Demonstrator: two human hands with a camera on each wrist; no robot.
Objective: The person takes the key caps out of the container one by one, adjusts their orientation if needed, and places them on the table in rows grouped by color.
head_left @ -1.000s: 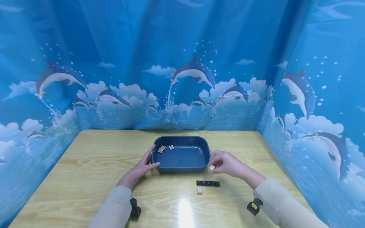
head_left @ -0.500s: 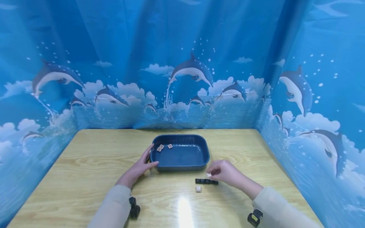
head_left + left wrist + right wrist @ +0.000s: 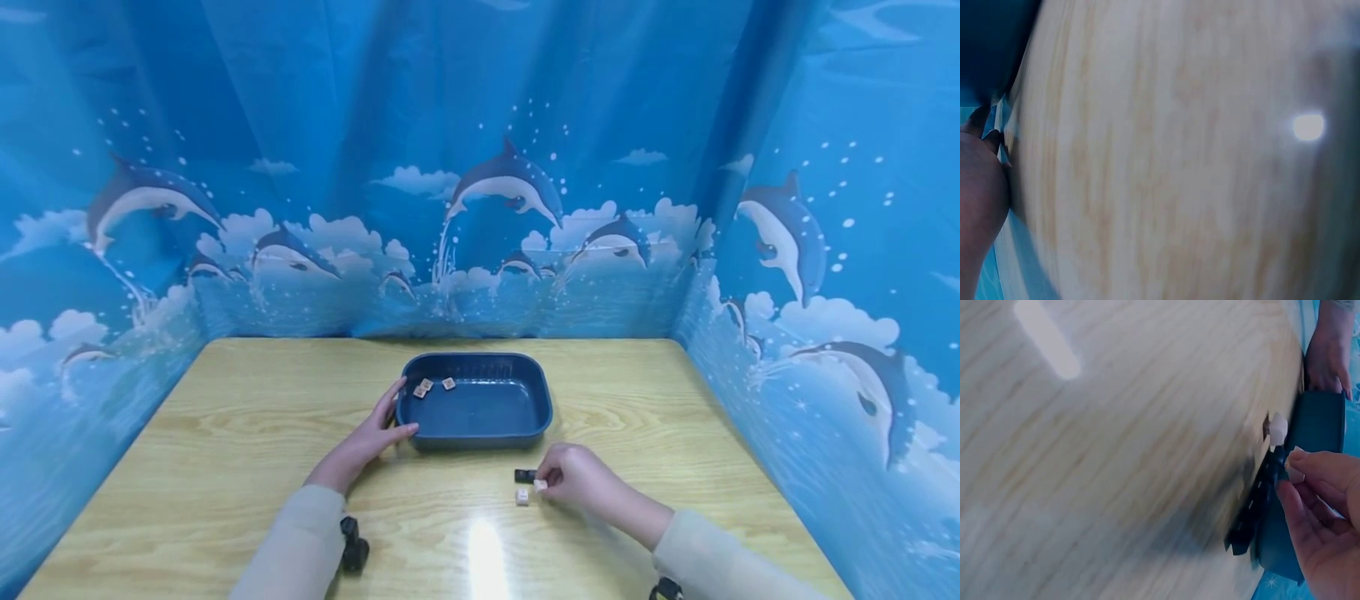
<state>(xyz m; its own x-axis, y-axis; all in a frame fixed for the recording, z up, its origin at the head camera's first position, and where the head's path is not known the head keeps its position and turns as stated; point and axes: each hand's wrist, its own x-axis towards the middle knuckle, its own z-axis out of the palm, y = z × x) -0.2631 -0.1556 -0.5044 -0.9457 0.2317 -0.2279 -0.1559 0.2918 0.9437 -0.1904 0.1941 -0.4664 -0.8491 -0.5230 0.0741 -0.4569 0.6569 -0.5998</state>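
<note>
Block (image 3: 541, 484), head view: held in a narrow pinch by the right hand (image 3: 581, 479) at the black row (image 3: 524, 476), just right of another pale block (image 3: 522, 497). Left hand (image 3: 371, 437) spread wide against the left end of the blue tray (image 3: 480, 442); three marked blocks (image 3: 449, 383) lie inside, far left. My worry: low fingers could nudge the row crooked, or the block slip from so small a hold. Left wrist view: hand and tray only at the left edge, grip unclear. Right wrist view: block pale, small, square-edged; any marking unreadable.
</note>
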